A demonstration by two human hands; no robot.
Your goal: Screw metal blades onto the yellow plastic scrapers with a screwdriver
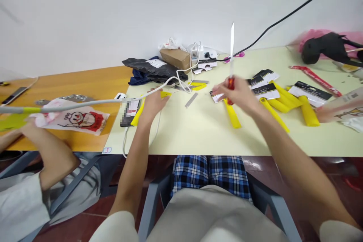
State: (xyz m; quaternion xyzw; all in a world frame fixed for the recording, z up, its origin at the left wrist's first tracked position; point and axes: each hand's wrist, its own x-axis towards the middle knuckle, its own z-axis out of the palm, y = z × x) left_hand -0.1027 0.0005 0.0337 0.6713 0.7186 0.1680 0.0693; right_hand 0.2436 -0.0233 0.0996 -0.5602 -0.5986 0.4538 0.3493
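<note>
My right hand [238, 92] is raised over the table, closed around a screwdriver [231, 83] with a red handle. Its long bright shaft points up, and glare and blur hide the tip's shape. Below that hand lies a yellow handle [233, 116], close to a black-and-white packaging card [214, 97]. On the left, my left hand [154, 104] rests low at the table, its fingers and thumb around a yellow scraper body [166, 94]; the hand covers much of it. Between my hands lies a flat grey metal blade [191, 100]. Another yellow piece [199, 86] sits farther back.
Several yellow handles [283, 98] and cards [309, 92] lie right, near a red strap [320, 79]. A black plastic parcel [155, 69], carton [176, 57] and power strip [204, 51] stand behind. A white cable [113, 101] crosses left, near another person's arm [49, 143].
</note>
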